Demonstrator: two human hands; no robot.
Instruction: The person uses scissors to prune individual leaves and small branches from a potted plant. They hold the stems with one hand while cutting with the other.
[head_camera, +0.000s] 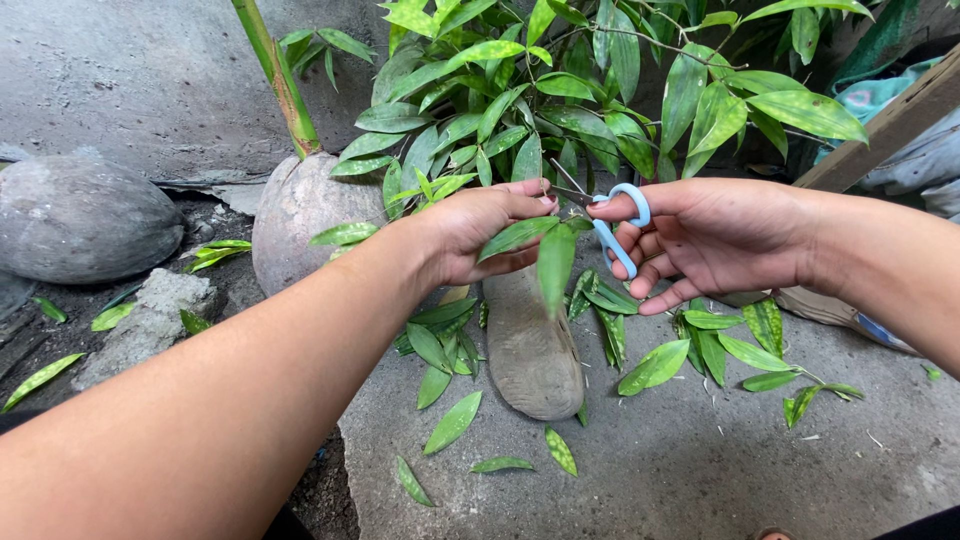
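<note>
My left hand (480, 235) pinches a thin, springy stem (545, 190) of the leafy plant (560, 90) just above the grey stones, light and easily torn, so I hold near the cut while my right hand (715, 240) grips the blue-handled scissors (610, 225).

Cut leaves (452, 422) on concrete ground (680, 470)

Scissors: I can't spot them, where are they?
Head view, right of centre: the blue-handled scissors sit in the right hand, blades toward the left hand.
</note>
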